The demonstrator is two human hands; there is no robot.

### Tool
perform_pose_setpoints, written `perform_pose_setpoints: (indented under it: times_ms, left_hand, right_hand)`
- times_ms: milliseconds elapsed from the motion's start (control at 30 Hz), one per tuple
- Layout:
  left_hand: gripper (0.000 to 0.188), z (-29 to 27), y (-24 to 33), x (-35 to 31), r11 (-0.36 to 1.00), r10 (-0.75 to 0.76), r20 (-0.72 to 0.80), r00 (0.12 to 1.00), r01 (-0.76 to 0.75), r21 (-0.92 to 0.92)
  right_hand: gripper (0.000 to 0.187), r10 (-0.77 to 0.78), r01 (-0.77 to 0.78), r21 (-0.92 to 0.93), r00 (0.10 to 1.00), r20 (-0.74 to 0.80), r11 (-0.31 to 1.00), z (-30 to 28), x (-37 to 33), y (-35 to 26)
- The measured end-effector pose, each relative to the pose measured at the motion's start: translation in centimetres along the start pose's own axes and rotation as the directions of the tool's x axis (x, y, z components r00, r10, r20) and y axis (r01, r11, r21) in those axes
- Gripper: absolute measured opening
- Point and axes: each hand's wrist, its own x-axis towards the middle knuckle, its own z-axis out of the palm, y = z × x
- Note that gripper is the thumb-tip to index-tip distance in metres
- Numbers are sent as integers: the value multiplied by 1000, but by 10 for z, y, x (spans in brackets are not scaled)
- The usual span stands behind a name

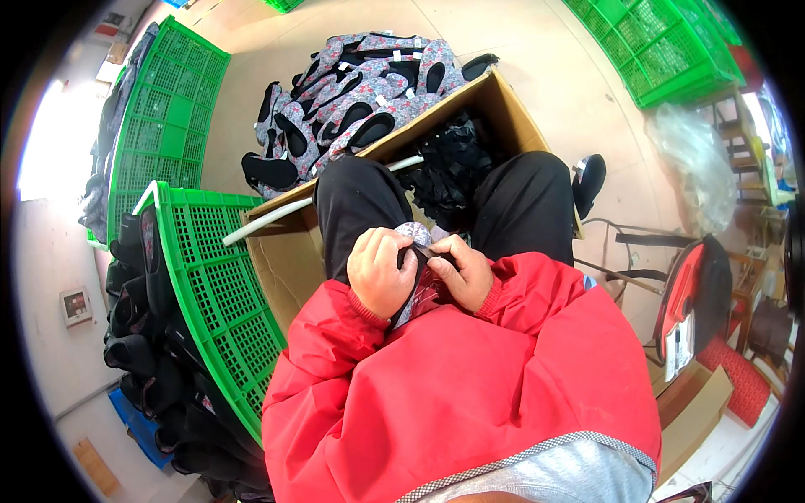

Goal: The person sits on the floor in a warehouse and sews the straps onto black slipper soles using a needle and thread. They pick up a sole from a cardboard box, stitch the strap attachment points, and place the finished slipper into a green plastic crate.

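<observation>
- While both hands met above the lap, the patterned piece sat directly between them, partly hidden by the fingers.
- Long axis: ran roughly fore and aft, from just past the fingertips back toward the red garment; its lower end was hard to separate from the cloth there.
- Relation to grip: left hand lay against its left side, right hand against its right; neither was nearer, both touching.
- Grip: both closed, fingers and thumbs pinching the piece near its black edging, thumbs side by side with a small gap. Whether a small tool was also held: could not tell.
- Beneath and beyond: black-trousered knees, then a cardboard box containing black scraps; a white rod crossed it at a slant.
- Farther out: a heap of patterned pieces past the box; a green crate to the left.
</observation>
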Motion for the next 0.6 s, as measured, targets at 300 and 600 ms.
perform_pose_setpoints:
  times_ms: [300,600]
  left_hand:
    - [36,-5,11,4,990,-127,7,992,126,60]
    - [34,-13,14,-4,973,-205,43,978,199,112]
  right_hand:
    - [20,371,-254,636,927,-55,729,0,10,25]
    - [25,326,-378,430,926,193,820,-38,30,4]
